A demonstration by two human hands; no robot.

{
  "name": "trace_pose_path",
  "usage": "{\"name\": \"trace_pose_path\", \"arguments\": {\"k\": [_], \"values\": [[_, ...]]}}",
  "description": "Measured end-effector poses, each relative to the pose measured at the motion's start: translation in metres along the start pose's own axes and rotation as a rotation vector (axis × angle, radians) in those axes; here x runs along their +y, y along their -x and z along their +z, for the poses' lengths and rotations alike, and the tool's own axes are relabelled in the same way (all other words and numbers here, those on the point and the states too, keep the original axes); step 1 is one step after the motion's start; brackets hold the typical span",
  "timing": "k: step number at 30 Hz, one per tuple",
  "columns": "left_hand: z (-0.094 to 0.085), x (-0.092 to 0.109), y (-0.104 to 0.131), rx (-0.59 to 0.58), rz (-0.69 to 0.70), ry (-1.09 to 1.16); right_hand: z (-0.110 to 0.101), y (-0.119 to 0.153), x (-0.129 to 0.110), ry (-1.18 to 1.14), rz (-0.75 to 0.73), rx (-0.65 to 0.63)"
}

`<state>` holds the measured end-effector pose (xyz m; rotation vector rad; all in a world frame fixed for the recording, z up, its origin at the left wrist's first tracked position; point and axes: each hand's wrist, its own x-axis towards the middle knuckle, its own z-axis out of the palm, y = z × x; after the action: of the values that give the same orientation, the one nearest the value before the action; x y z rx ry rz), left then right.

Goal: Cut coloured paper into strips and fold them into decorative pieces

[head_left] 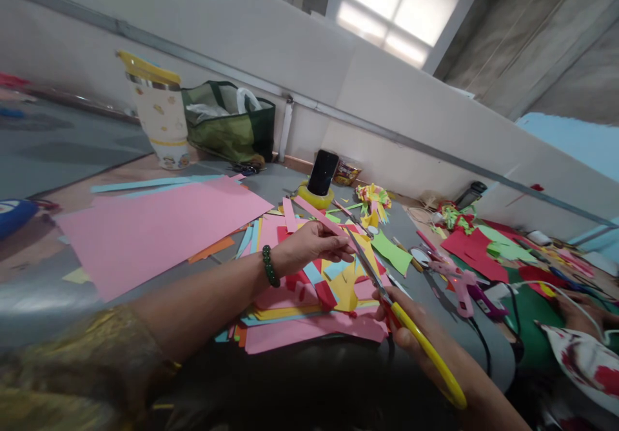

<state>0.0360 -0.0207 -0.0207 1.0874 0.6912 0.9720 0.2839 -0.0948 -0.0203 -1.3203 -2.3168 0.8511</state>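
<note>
My left hand (319, 245), with a green bead bracelet (271, 266) at its wrist, pinches a narrow pink paper strip (316, 213). In my right hand (403, 324) is a pair of scissors (420, 344) with yellow-edged handles. Their blades reach up to the strip's right end, beside my left fingertips. Whether the blades touch the paper I cannot tell. Below both hands lies a stack of coloured paper (309, 334), topped by loose yellow, red, blue and pink scraps. Large pink sheets (164, 224) spread out to the left of my left hand.
Behind the papers, a phone (323, 171) leans on a yellow tape roll (314, 197). A tumbler (162, 121) and a green bag (229, 121) stand at back left. Pink glue guns (464, 289) with cords lie right. Another person's hand (583, 311) is at far right.
</note>
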Motion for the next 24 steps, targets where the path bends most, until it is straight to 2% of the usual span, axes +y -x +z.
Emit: {"name": "trace_pose_path", "arguments": {"k": [9, 24], "values": [[0.001, 0.0, -0.001, 0.006, -0.035, -0.012, -0.002, -0.002, -0.009, 0.0, 0.059, -0.007], [-0.004, -0.002, -0.002, -0.05, -0.025, -0.02, -0.002, -0.002, -0.013, 0.041, 0.04, 0.005]]}}
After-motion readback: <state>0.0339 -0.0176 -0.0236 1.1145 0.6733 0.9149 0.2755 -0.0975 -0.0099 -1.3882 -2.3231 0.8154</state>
